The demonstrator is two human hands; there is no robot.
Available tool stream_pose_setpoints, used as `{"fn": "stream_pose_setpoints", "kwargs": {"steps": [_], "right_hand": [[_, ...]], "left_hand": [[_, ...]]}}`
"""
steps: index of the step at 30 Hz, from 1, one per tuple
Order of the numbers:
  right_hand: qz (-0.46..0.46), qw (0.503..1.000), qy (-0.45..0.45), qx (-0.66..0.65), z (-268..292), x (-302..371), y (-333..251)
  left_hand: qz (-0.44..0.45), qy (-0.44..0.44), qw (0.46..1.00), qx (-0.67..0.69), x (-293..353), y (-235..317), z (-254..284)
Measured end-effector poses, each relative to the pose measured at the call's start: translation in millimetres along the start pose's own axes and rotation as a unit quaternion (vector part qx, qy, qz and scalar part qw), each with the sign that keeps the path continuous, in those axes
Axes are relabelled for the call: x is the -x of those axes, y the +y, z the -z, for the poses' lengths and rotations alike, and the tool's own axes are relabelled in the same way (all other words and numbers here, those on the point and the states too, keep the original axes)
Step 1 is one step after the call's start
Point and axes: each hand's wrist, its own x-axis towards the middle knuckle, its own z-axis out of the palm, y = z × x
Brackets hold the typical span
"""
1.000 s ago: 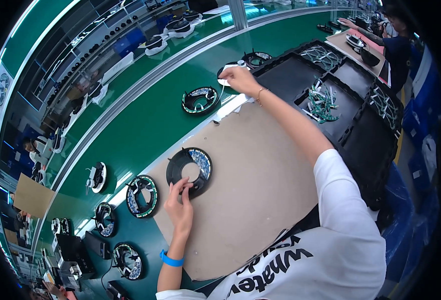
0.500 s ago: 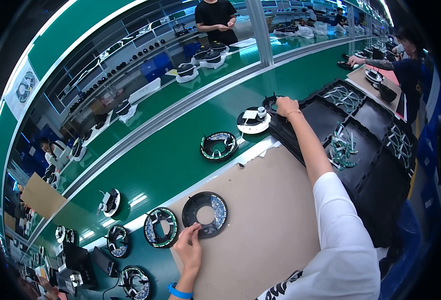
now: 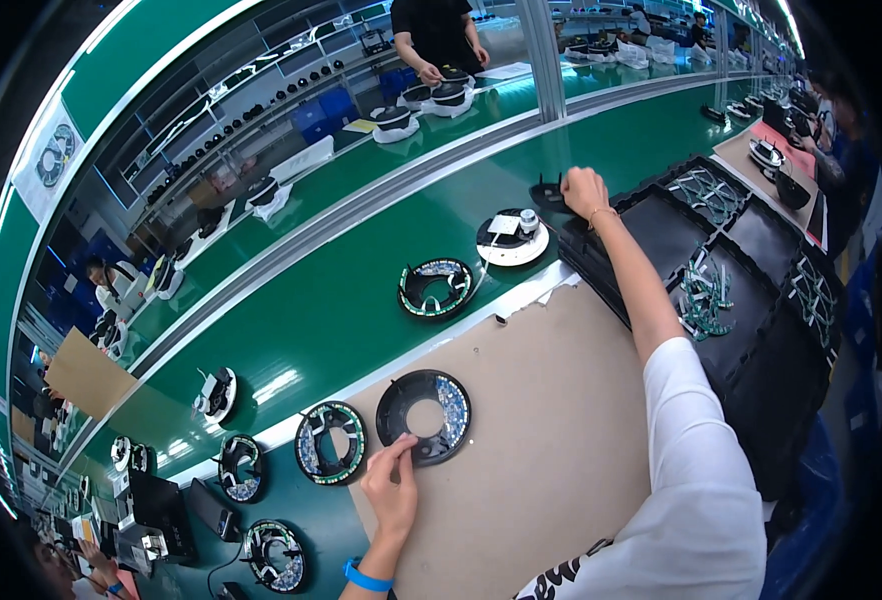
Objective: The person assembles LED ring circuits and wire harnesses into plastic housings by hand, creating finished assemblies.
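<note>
My left hand (image 3: 391,490) pinches the near rim of a round black ring housing (image 3: 393,412) with a blue board inside, lying on the brown mat. Far out to the right, my right hand (image 3: 586,190) has its fingers closed on the edge of another black ring housing (image 3: 545,197), seen nearly edge-on beside the black tray; part of it is behind the fingers. Left of the pinched housing rests a similar ring (image 3: 358,455) with a green strip around it. A white round unit (image 3: 498,254) and one more ring housing (image 3: 406,300) sit on the green belt.
A divided black tray (image 3: 651,235) at the right holds bundles of green strips (image 3: 703,300). More ring housings (image 3: 286,578) and a black box (image 3: 164,520) stand at the lower left. Across the belt, a person in black (image 3: 436,30) handles black units.
The housing at my right hand has come up off its flatter pose and now shows nearly edge-on. My left hand keeps its pinch. The person across has reached down to a black unit.
</note>
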Motion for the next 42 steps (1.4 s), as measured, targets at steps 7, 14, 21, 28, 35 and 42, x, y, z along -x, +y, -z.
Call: {"fn": "stream_pose_setpoints", "kwargs": {"steps": [7,14,21,28,35,42], "right_hand": [[0.206,0.969,0.028,-0.133,80,19,-49],[0.381,0.873,-0.194,-0.232,153,145,-120],[0.548,0.778,-0.254,-0.174,146,270,-146],[0.518,0.811,-0.168,-0.214,139,271,-121],[0.113,0.958,-0.066,0.256,182,185,6],[0.023,0.968,-0.091,0.234,192,185,66]], "left_hand": [[-0.110,0.043,0.993,-0.027,3,9,3],[-0.148,-0.110,0.975,0.127,23,8,-1],[-0.170,-0.227,0.943,0.175,39,40,-5],[-0.093,-0.277,0.953,0.080,48,36,-2],[-0.092,-0.271,0.954,0.089,45,34,-4],[-0.099,-0.259,0.954,0.116,44,29,-4]]}}
